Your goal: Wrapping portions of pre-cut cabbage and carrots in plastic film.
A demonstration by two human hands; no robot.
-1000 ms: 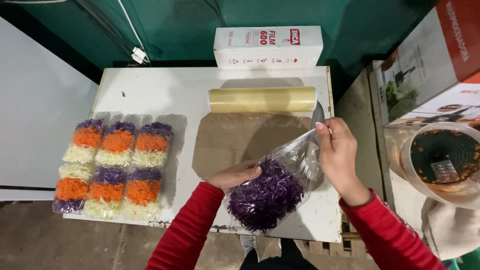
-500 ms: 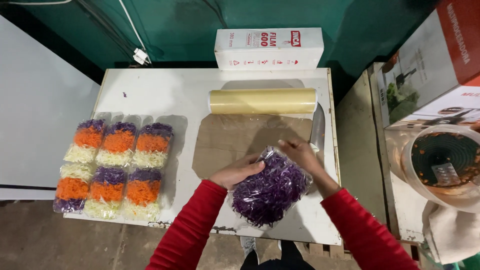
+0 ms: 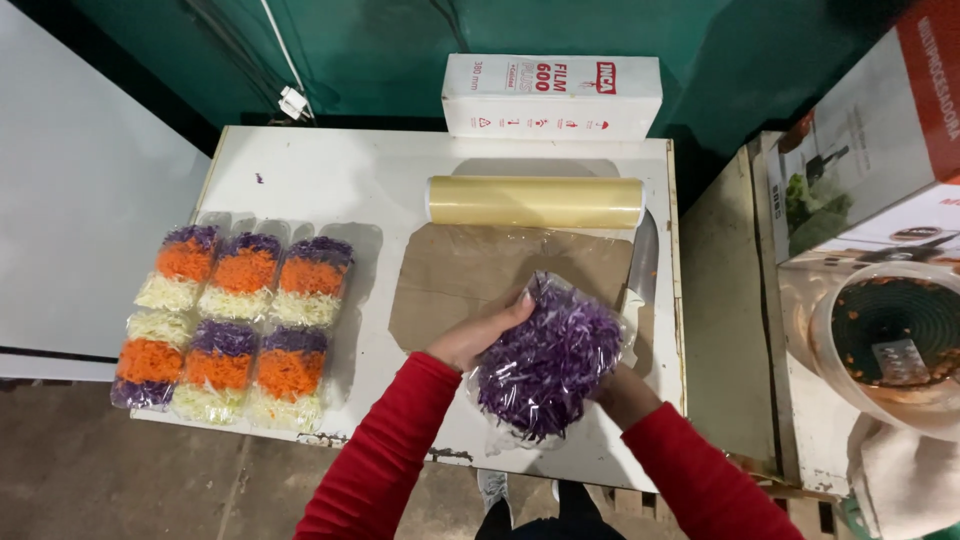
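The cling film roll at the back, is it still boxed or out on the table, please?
Out: the cling film roll lies bare on the white table, in front of its white box.

white table (image 3: 330,180), film roll (image 3: 536,201), cardboard sheet (image 3: 450,280), six wrapped salad trays (image 3: 232,325)

Purple, orange and white on a white table

The wrapped cabbage (image 3: 548,358) is deep purple; six packs (image 3: 232,322) stripe purple, orange and white; the film roll (image 3: 536,201) pale yellow; the sleeves (image 3: 390,460) red; the wall (image 3: 400,50) green.
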